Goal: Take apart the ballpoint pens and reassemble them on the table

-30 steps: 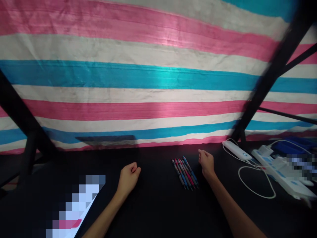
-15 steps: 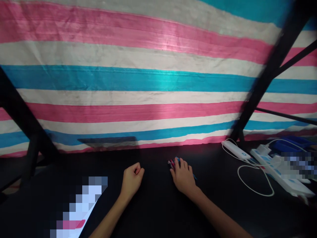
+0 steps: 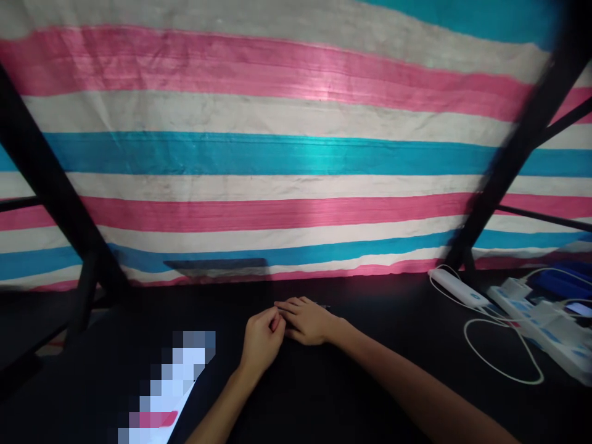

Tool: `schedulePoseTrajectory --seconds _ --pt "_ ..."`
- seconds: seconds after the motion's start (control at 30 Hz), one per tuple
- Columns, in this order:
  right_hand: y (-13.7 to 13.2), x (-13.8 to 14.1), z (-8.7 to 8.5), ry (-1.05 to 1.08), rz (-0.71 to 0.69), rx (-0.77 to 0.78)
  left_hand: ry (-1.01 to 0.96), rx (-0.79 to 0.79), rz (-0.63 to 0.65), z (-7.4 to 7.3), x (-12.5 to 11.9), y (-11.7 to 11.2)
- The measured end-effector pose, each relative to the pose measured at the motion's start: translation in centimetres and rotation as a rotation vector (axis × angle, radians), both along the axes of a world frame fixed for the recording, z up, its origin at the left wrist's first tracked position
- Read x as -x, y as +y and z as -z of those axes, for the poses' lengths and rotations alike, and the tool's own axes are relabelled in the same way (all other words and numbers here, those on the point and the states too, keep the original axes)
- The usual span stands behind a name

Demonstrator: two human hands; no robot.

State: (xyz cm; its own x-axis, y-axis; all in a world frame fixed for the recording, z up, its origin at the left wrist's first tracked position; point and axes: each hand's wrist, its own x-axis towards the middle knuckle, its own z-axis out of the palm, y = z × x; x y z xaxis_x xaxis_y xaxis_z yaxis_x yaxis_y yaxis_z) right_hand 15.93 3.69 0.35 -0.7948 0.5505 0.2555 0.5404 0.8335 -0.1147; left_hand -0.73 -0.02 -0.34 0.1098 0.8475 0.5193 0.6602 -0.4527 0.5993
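Note:
My left hand (image 3: 263,336) rests on the black tabletop (image 3: 287,394) in a loose fist, its thumb and forefinger curled toward the right. What it holds, if anything, is hidden. Palm down, my right hand (image 3: 309,320) lies beside it, and its fingertips touch or overlap the left hand's curled fingers. Behind the right wrist a thin, pale tip (image 3: 326,306) pokes out, probably the end of a pen. The pens seen before are otherwise covered by the right hand.
A lit screen (image 3: 173,388), partly pixelated, lies at the left. To the right are a white power strip (image 3: 550,333) with plugs, a white device (image 3: 457,288) and a looped cable (image 3: 504,380). Black frame legs stand both sides before a striped sheet (image 3: 296,154).
My right hand has moved left from its spot over the pens to meet my left hand. The pens no longer show where they were. The view has shifted slightly left.

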Motion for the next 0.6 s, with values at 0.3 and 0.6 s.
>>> schedulePoseTrajectory --seconds 0.3,0.6 --pt "0.3 -1.9 0.2 0.218 0.077 0.067 0.084 -0.095 -0.151 1.2 0.9 1.5" --pt "2.6 -4.0 3.6 1.078 0.408 0.535 0.323 0.152 0.128 2.6 0.7 2.1"
